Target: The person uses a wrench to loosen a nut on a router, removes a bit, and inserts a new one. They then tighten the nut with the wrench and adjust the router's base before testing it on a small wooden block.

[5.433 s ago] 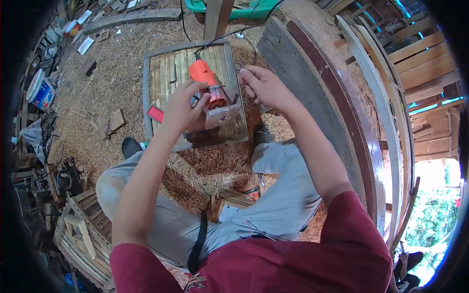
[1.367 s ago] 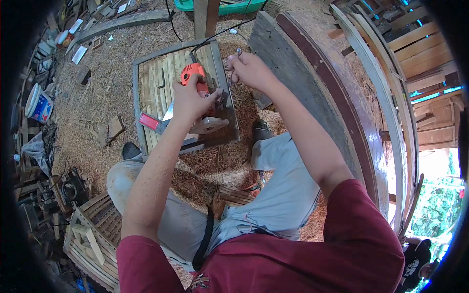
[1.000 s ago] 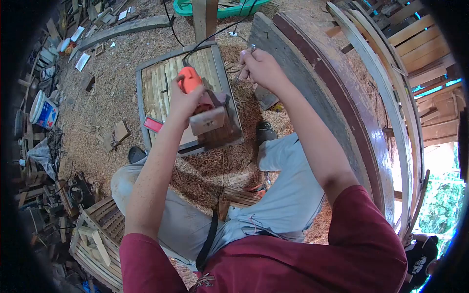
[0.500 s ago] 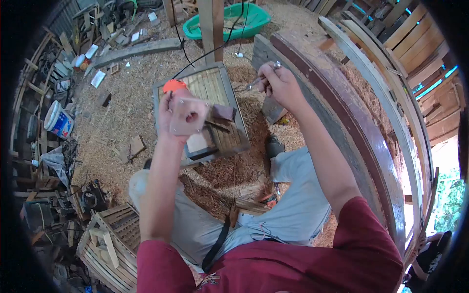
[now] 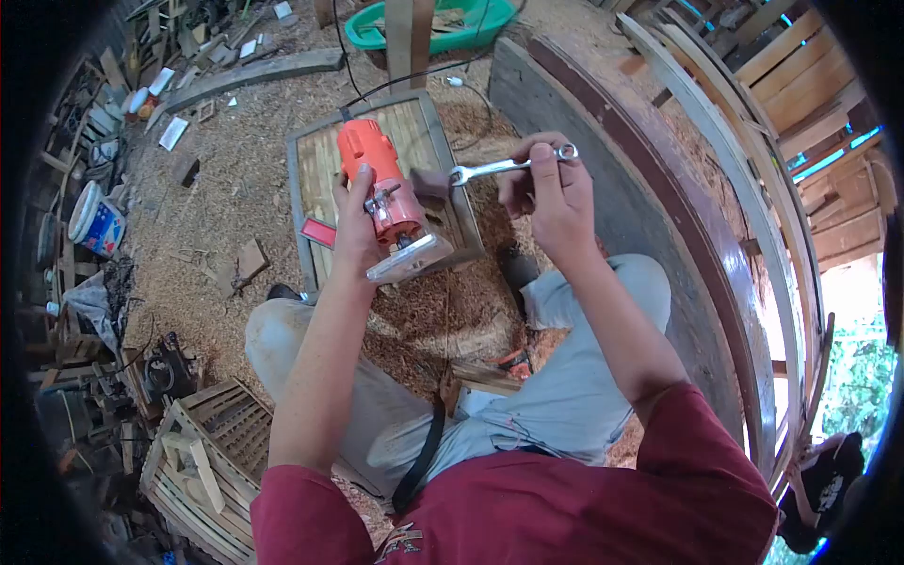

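Note:
My left hand (image 5: 356,221) is wrapped round an orange and red power tool (image 5: 369,151) with a clear square base plate (image 5: 411,259) at its lower end. The tool is tilted, its motor end up and its base towards me. In my right hand (image 5: 557,202) is a silver wrench (image 5: 494,169), pinched near its ring end, with the other end pointing left at the tool. Wrench and tool are apart. Beneath them stands a low slatted wooden table (image 5: 311,174). A dark brown block (image 5: 431,184) lies on it, partly behind the tool.
Long boards (image 5: 640,179) stand along the right side. A green basin (image 5: 480,33) sits beyond a wooden post (image 5: 409,42). Black cables hang near the table. A white bucket (image 5: 97,221) is at the left, a slatted crate (image 5: 202,471) at the lower left. A person (image 5: 829,485) is at the lower right.
My left hand has turned the tool, so its orange body now shows and its base plate faces down towards me. My right hand has come lower, and the wrench now lies level, pointing left.

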`<control>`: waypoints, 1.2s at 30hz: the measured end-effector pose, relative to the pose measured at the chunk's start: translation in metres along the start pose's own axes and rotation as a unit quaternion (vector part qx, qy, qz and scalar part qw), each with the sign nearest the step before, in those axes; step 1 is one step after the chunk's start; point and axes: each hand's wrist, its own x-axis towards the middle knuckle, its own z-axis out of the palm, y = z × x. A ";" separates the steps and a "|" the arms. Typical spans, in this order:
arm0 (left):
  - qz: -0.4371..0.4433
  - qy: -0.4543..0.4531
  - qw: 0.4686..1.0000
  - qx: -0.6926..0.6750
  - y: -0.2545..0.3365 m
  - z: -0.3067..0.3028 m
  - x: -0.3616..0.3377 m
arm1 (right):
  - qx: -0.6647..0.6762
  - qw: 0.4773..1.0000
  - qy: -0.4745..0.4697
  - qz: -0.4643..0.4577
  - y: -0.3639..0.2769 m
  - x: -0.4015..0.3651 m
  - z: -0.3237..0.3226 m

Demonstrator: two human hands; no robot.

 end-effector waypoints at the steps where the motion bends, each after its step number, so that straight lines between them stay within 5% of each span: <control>1: -0.001 0.002 1.000 0.017 -0.003 0.002 -0.001 | -0.002 1.000 0.000 -0.016 0.004 -0.003 0.001; 16: 0.002 -0.056 0.995 0.085 -0.019 0.030 -0.024 | -0.166 0.976 -0.042 -0.135 0.035 -0.027 -0.003; 27: 0.088 -0.065 0.987 0.120 -0.038 0.021 -0.012 | -0.272 0.941 -0.061 -0.191 0.038 -0.023 0.002; 36: 0.160 -0.056 0.960 0.223 -0.047 0.010 -0.013 | -0.252 0.958 -0.102 -0.089 0.031 -0.019 0.003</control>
